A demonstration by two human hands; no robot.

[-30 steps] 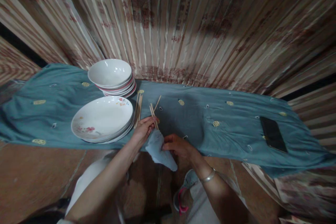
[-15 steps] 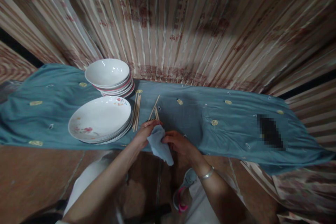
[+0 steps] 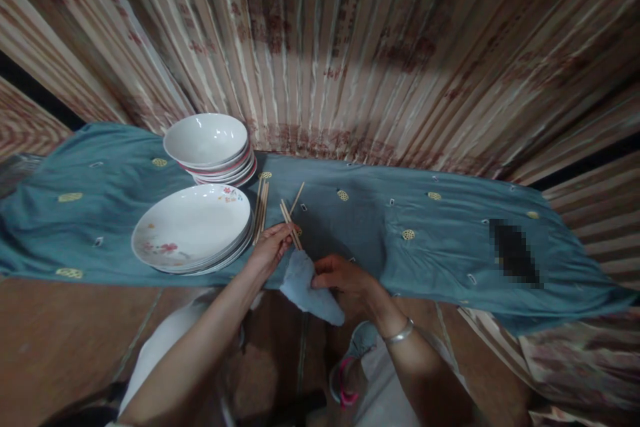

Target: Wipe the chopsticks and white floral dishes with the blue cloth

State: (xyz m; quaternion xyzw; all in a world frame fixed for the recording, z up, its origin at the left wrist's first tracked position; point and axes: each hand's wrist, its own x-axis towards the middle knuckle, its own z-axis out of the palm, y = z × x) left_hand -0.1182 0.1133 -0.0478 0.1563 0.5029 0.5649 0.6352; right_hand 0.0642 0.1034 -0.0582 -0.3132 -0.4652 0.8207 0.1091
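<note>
Pinched in my left hand (image 3: pixel 273 245) are wooden chopsticks (image 3: pixel 286 212), tilted, with their lower ends going into a light blue cloth (image 3: pixel 306 287). My right hand (image 3: pixel 339 275) is closed on that cloth, which hangs down past the table's front edge. Another chopstick (image 3: pixel 297 197) lies slanted on the tablecloth just behind the held ones. To the left of my left hand, several more chopsticks (image 3: pixel 262 203) lie side by side next to a stack of white oval plates (image 3: pixel 193 227) with a floral print.
Behind the plates stands a stack of white bowls (image 3: pixel 206 140), some red-rimmed. A teal patterned tablecloth (image 3: pixel 370 220) covers the long narrow table. A dark pixelated object (image 3: pixel 516 253) lies at the right. Pleated curtains (image 3: pixel 320 47) hang directly behind the table.
My left hand has shifted slightly left and up, and more of the held chopsticks shows above the cloth. My right hand and the cloth's lower end have moved slightly right and down.
</note>
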